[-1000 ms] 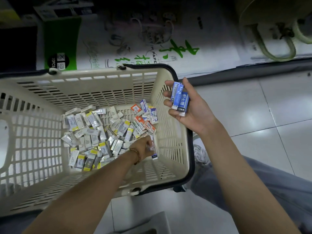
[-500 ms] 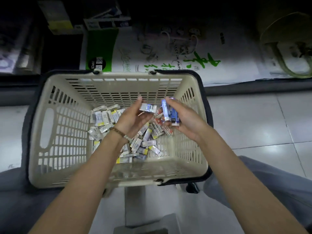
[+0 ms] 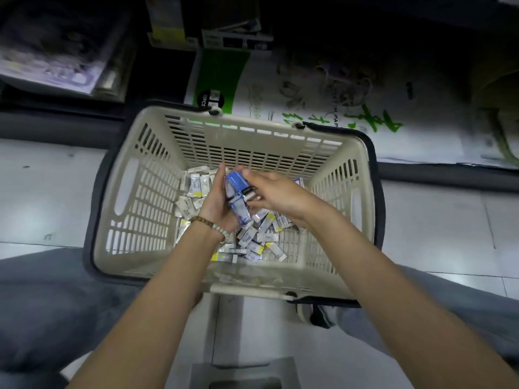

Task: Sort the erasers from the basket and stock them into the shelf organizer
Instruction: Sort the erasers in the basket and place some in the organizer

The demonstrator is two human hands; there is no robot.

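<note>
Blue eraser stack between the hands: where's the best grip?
Likely its broad outer faces, squeezed from left and right, as the left hand and right hand bracket it. The blue eraser stack is loose slim blocks standing nearly on end, so pressing across them keeps them together.

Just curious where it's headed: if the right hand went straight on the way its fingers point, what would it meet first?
The right hand points left at the blue erasers it pinches; those first, then probably the left hand right behind, though depth is unclear.
</note>
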